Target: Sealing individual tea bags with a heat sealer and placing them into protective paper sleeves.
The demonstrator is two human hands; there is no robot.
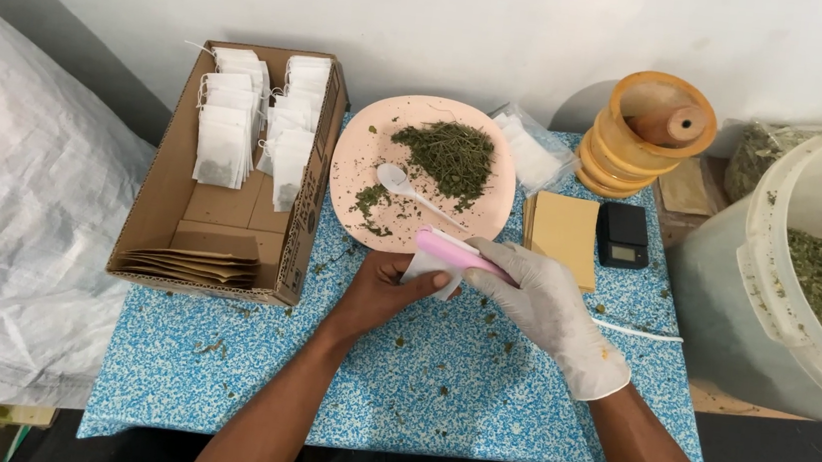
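The bare left hand (387, 289) is pinching a small white tea bag (424, 269) steady while the gloved right hand (543, 299) is gripping a pink sealer (457, 253) clamped across its top, near the pink plate (358, 151) of dried herb.

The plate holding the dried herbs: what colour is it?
Pale peach-pink plate, seen best in the head view.
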